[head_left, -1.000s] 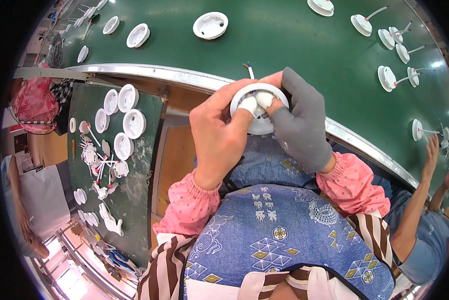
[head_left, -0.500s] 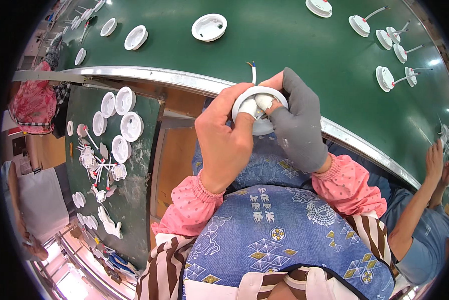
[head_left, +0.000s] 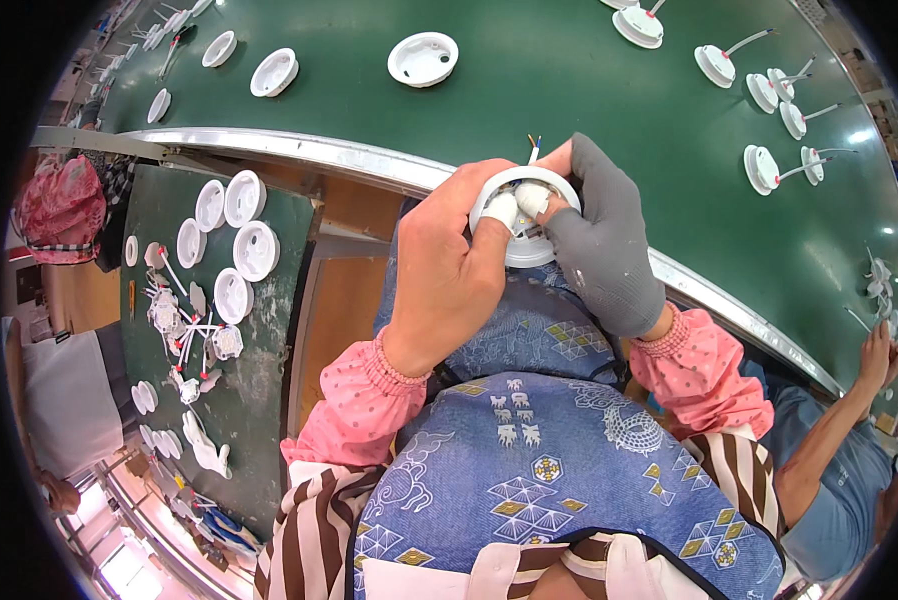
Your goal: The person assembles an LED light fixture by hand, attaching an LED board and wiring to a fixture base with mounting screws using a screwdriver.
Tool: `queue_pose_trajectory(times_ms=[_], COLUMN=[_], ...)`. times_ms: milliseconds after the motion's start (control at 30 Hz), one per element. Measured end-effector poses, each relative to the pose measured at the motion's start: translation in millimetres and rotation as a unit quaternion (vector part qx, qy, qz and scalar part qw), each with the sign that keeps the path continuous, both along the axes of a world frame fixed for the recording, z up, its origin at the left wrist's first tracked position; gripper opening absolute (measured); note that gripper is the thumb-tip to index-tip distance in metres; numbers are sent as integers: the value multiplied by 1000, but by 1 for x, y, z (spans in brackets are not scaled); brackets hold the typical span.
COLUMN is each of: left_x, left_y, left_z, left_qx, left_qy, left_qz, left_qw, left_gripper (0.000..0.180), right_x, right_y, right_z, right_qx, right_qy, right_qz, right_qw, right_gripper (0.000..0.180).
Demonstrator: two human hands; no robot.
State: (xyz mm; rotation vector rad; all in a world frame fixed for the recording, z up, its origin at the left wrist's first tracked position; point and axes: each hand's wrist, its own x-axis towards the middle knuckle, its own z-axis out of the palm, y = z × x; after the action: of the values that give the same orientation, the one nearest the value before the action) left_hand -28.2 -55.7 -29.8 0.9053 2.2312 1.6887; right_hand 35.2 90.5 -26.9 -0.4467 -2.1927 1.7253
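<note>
wire (head_left: 535, 152) at the far edge of the held piece has shifted to the right since half a second ago and shows a shorter length, while a co-worker's hand (head_left: 874, 355) at the far right has come down lower. both thumbs remain pressed inside the white round housing (head_left: 529, 257), which is held up in front of the apron (head_left: 569, 450), near the metal edge of the green table (head_left: 529, 85). the left hand (head_left: 449, 265), bare with a white-wrapped thumb, curls its fingers around the housing's left and far side. the right hand (head_left: 609, 250), in a grey glove with a white-wrapped thumb tip sticking out, grips the right side the same way. so the housing sits between the two sets of fingers, open face up, thumbs side by side within its rim, on or just over the small parts inside; the exact contact is hidden. on the side table (head_left: 259, 400) at left are white cups (head_left: 256, 250), wired parts (head_left: 166, 315) and a white glove (head_left: 205, 447).
</note>
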Motion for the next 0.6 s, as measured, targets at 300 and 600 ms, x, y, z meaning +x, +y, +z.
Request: queue_pose_trajectory(times_ms=[300,600], left_x=[8,14], left_y=[6,8], left_z=[-14,3], left_qx=[38,-46], left_qy=[25,105], left_qz=[59,5], left_qw=[997,993], left_gripper=[34,35], right_x=[5,10], right_y=[-8,5], right_z=[-10,-12], right_qx=[-58,19], right_qy=[41,10], right_qz=[-34,18], right_qw=[997,1000], right_gripper=[16,13])
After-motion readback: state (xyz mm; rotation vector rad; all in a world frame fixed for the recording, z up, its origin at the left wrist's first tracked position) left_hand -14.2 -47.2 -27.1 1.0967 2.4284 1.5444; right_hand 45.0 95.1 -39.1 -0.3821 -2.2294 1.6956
